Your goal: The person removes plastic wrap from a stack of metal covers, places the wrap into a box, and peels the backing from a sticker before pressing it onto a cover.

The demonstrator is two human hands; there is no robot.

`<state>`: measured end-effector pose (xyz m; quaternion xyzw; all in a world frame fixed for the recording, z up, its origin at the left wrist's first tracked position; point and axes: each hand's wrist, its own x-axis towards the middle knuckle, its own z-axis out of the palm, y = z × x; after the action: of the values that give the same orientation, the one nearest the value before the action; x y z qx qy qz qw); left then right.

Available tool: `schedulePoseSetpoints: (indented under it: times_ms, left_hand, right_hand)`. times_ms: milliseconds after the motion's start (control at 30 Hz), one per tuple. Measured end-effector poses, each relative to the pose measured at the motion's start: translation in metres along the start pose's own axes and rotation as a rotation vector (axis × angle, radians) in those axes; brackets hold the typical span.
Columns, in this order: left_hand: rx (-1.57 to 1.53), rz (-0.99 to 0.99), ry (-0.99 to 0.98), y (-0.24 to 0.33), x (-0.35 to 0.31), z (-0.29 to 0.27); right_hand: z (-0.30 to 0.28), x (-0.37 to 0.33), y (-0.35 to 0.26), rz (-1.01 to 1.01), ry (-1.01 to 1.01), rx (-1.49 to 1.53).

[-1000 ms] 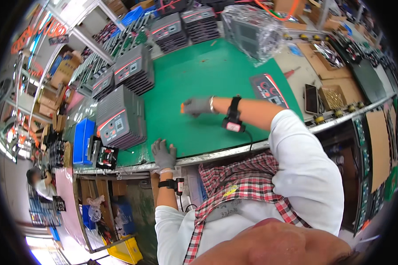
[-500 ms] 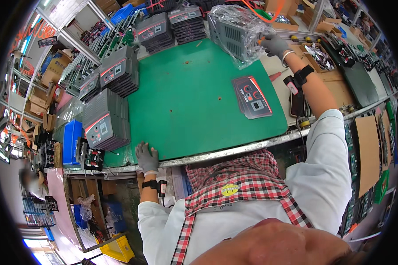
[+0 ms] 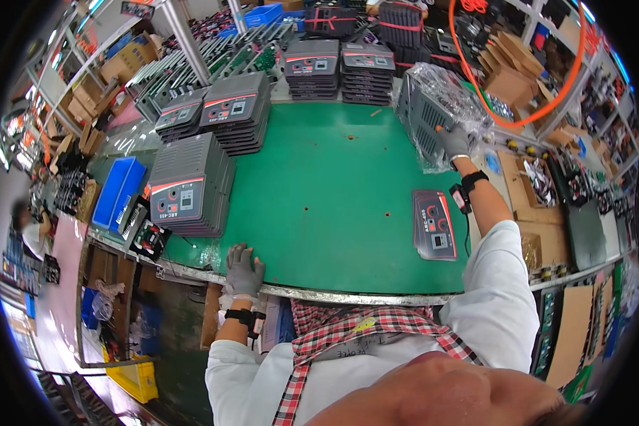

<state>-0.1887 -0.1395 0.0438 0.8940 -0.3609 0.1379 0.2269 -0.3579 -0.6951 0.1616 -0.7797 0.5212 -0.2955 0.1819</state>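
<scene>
At the table's near edge my left hand (image 3: 245,271), in a grey glove, lies with its fingers stretched out, holding nothing. My right hand (image 3: 455,141), gloved too, reaches to the far right. Its fingers curl at the edge of a grey vented panel (image 3: 424,117) loosely wrapped in clear plastic. A small orange spot shows at its fingertips; what it is I cannot make out. Nearer to me, below that panel, lie a few overlapping dark faceplate sheets (image 3: 433,224) with a red stripe. The green mat (image 3: 319,192) covers the tabletop between my hands.
Stacks of grey vented panels (image 3: 192,181) line the mat's left side, and more stacked panels (image 3: 312,67) stand at the back. A blue bin (image 3: 118,192) is at the left edge. An orange hose (image 3: 522,122) loops over the far right, above cardboard boxes (image 3: 511,85).
The whole view has shifted, so the table sits lower in the picture. My right hand has come closer to the wrapped panel's edge. My left hand stays at the near edge.
</scene>
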Motion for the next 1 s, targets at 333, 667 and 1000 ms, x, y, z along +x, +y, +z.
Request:
schedulePoseSetpoints:
  times_ms: [333,667,1000]
  left_hand:
    - [-0.012,0.012,0.013,-0.006,-0.001,0.003]
    - [-0.265,-0.158,0.107,0.012,0.006,-0.003]
    - [-0.721,-0.155,-0.023,0.046,0.071,-0.065]
  right_hand:
    - [0.002,-0.08,-0.082,-0.283,-0.242,-0.079]
    - [-0.053,-0.141,-0.136,-0.377,-0.457,0.591]
    - [-0.014,-0.135,-0.097,0.005,-1.069,0.837]
